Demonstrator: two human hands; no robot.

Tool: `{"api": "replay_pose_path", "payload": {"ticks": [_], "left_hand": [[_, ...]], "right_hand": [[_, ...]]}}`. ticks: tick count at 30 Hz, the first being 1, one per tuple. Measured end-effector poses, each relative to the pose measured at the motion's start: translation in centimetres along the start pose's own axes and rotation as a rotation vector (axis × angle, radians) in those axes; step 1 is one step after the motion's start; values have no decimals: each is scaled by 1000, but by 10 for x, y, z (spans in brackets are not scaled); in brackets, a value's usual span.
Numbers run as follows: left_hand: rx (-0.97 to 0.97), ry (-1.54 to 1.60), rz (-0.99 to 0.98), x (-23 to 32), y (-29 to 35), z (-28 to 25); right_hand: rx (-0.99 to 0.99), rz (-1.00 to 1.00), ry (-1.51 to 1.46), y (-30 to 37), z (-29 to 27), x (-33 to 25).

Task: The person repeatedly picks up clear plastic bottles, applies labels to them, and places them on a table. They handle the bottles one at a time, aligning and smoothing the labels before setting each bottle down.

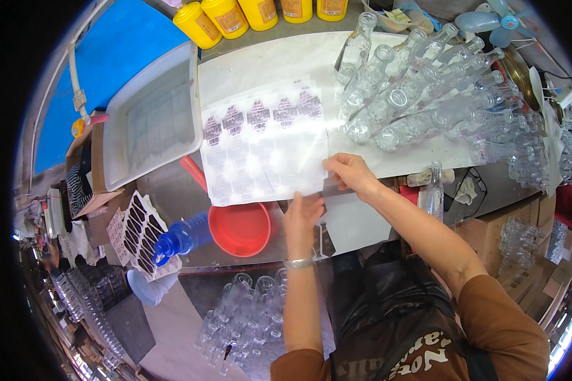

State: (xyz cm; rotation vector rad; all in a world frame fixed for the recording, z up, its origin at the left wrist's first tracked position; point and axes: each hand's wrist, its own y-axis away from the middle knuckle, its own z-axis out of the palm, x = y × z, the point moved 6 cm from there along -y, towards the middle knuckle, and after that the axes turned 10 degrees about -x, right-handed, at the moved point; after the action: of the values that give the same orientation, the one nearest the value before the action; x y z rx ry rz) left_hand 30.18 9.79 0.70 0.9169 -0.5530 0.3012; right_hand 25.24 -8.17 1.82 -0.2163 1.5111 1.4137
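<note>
— Where the two hands meet at the middle of the frame, what is in each grip?

— One sheet of labels (264,149), lying flat on the bench (362,63). The right hand (351,173) has its fingers pinched shut on the sheet's lower right corner; the left hand (302,214) has its fingers closed on the lower edge just beside it. The sheet's top row carries five dark labels; the rows below look pale and I cannot tell whether they are peeled.

— And the containers around them?

— Just left of the left hand sits a red bowl (240,227) with a long handle, nothing visible inside. Beside it lies one blue plastic bottle (181,236). At upper left stands a white tray (152,114), shallow, holding only a clear film of liquid or nothing; I cannot tell which. Along the top edge are five yellow bottles (230,15) with orange labels.

— The glass?

— A heap of clear glass bottles (426,95) lies on their sides at upper right, too many and too overlapped to count. One more clear bottle (433,190) stands upright just right of the right forearm. Another batch of clear bottles (248,317) lies at lower centre, below the bench.

— Other sheets?

— One second label sheet (138,232), dark labels, lower left.
</note>
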Motion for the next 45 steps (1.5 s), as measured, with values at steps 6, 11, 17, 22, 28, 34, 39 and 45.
{"api": "replay_pose_path", "payload": {"ticks": [6,11,17,22,28,34,39,45], "left_hand": [[-49,159,-1,-7,-2,2],[-75,190,5,-8,-2,-6],[-5,342,100,13,-7,-40],[154,472,353,41,12,-79],[276,372,273,-12,53,-115],[540,-384,378,-113,197,-136],[595,-1081,285,-130,233,-84],[531,-56,325,-191,154,-138]], "right_hand": [[261,-138,-67,-18,-2,11],[113,-12,-237,-20,18,-12],[65,-126,134,-39,8,-17],[-136,15,189,25,-1,2],[-260,-143,564,124,-15,31],[-470,-316,801,200,-21,102],[-478,-399,816,215,-34,159],[-299,-447,862,180,-61,169]]}}
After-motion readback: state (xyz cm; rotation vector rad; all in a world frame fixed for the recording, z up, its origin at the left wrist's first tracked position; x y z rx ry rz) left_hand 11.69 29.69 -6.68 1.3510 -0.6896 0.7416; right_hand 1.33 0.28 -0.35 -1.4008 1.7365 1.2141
